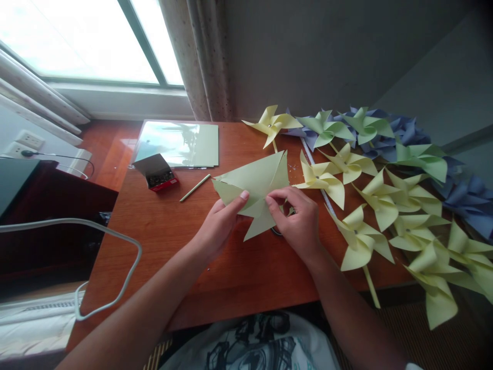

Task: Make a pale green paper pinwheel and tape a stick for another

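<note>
A pale yellow-green paper sheet (257, 177), cut and partly folded with pointed corners, is held above the table between my hands. My left hand (221, 226) grips its lower left side, thumb on top and fingers underneath. At its right side my right hand (296, 216) is closed, thumb and index finger pinched close to the paper's middle; whether a small part sits between them is hidden. Below the right hand a dark curved object (276, 231) shows only in part. Left of the paper lie a thin pale green rolled paper stick (195, 187) and an open red box (165, 182) of small dark pieces.
Several finished yellow pinwheels (358, 234), green pinwheels (325, 127) and blue-purple pinwheels (472, 203) crowd the right side. A glossy packet of paper sheets (177, 144) lies at the back left of the wooden table (239, 288). A white cable (134, 257) loops over the left edge.
</note>
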`<state>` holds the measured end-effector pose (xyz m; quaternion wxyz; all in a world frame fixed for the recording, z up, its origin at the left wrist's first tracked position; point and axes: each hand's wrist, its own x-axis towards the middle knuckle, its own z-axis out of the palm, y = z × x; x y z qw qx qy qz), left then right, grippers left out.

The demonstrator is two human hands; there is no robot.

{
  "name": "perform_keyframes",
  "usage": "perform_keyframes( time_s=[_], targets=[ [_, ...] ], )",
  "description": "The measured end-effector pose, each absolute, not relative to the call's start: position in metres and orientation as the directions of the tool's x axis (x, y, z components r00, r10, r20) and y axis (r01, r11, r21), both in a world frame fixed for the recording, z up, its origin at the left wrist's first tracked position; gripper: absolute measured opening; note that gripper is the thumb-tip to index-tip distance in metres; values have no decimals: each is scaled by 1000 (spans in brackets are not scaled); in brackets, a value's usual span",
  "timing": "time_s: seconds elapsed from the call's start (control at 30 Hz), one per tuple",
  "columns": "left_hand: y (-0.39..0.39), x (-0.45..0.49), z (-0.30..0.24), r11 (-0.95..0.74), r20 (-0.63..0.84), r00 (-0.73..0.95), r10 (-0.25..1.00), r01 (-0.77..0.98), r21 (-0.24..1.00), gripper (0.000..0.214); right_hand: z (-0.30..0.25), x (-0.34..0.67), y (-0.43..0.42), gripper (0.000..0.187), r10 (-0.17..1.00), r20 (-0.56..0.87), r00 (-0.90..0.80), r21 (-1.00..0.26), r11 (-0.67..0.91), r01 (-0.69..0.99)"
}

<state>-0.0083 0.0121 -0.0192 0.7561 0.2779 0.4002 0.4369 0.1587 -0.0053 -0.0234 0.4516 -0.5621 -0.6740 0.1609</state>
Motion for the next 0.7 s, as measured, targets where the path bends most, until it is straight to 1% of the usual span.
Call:
perform_keyframes(
  time_s=[0.17, 0.3, 0.4, 0.5, 0.7],
  targets=[
    [10, -9, -18, 415, -287, 331, 899, -430, 802, 39, -24, 159, -5, 12, 886, 463, 37, -691, 334, 641],
    [8, -8, -15, 354, -207, 385, 899, -362, 862, 39, -23, 159, -5, 14, 863, 502, 51, -657, 343, 672],
    [6, -5, -11, 366, -215, 415, 884, -330, 870, 45, -24, 158, -5, 14, 854, 516, 63, -645, 340, 685],
    [5, 0, -10, 367, -231, 385, 894, -330, 870, 49, -24, 158, -5, 14, 849, 525, 61, -638, 345, 688],
    [4, 2, -16, 349, -251, 300, 920, -337, 875, 41, -24, 156, -6, 14, 848, 529, 29, -636, 373, 675]
  ],
)
